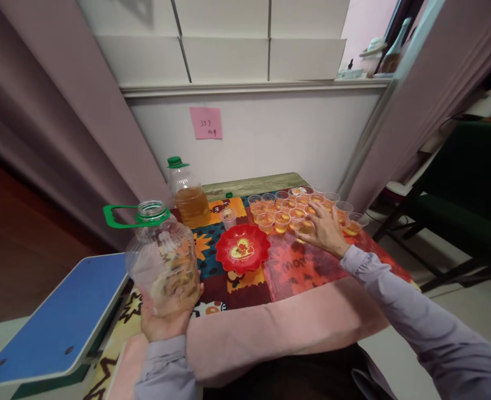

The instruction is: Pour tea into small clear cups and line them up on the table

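Observation:
My left hand (168,321) supports a large clear plastic jug (162,261) from below; the jug has a green handle ring and no cap. Over the table's right part, my right hand (324,229) reaches to a clear plastic cup (303,226) at the near edge of a group, fingers curved at its rim. Several cups (282,221) in that group hold amber liquid. A scalloped red plate (242,249) with a gold heart lies between my hands. Behind the plate stands a single clear cup (228,218).
A second jug (191,203) of amber liquid with a green cap stands at the back left. Behind the single cup lies a small green cap (229,195). A blue-topped stool (62,311) is at the left, a dark green chair (470,189) at the right.

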`<state>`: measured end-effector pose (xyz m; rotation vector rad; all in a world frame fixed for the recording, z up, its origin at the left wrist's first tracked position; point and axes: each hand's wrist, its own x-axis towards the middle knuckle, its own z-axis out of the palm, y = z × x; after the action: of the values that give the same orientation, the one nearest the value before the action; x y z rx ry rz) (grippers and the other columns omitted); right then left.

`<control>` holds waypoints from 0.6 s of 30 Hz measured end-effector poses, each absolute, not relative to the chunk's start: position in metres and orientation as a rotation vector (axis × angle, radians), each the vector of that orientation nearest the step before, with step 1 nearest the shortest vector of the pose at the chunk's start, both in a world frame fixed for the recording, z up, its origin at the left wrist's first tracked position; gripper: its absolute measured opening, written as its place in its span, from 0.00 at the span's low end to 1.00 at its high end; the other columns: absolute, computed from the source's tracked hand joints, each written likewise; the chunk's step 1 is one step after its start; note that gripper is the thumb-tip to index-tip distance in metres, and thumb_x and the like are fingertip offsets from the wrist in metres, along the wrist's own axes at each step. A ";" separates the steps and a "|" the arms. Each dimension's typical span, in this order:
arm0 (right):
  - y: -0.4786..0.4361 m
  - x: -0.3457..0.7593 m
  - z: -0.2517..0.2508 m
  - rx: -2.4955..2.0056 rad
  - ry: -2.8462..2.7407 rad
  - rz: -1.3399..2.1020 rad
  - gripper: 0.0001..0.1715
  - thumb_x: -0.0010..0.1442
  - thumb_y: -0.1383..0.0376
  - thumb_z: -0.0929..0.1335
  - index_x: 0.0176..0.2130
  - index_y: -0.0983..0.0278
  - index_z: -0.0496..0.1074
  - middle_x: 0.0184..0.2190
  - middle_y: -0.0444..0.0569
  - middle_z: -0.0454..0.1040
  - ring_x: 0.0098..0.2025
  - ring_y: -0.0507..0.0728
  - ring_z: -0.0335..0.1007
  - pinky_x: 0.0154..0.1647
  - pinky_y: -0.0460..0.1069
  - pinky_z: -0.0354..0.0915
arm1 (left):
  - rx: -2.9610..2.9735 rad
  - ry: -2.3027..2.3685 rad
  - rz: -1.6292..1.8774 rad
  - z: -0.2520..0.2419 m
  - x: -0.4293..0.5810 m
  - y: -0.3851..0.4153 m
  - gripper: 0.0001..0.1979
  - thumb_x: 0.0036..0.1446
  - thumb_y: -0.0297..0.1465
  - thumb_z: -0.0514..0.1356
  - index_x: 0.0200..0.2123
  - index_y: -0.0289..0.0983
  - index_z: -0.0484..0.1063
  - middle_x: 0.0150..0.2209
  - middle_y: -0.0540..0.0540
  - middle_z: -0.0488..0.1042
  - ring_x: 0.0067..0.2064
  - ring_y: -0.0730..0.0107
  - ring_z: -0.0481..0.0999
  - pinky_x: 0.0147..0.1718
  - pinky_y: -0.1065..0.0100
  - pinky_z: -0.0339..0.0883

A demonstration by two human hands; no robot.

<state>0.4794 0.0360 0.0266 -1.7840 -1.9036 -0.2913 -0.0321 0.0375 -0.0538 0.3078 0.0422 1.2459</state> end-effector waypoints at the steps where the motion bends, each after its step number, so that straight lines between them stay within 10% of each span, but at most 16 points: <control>1: 0.037 0.485 0.020 -1.813 -1.895 -0.290 0.27 0.61 0.45 0.75 0.47 0.63 0.79 0.75 0.68 0.60 0.75 0.80 0.57 0.74 0.83 0.38 | 0.314 0.051 1.254 -0.054 -0.033 0.037 0.45 0.68 0.58 0.54 0.81 0.51 0.45 0.72 0.31 0.67 0.68 0.25 0.70 0.57 0.22 0.67; 18: 0.040 0.495 -0.001 -1.870 -1.831 -0.401 0.38 0.67 0.40 0.68 0.62 0.64 0.75 0.71 0.69 0.66 0.73 0.79 0.60 0.72 0.82 0.46 | 0.268 0.092 1.294 -0.056 -0.031 0.031 0.42 0.68 0.56 0.54 0.79 0.50 0.52 0.72 0.31 0.68 0.69 0.28 0.71 0.58 0.22 0.67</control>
<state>0.4947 0.0403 -0.0014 -1.8700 -1.8309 -0.4012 -0.0307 0.0307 -0.0560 0.2681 0.0920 1.2941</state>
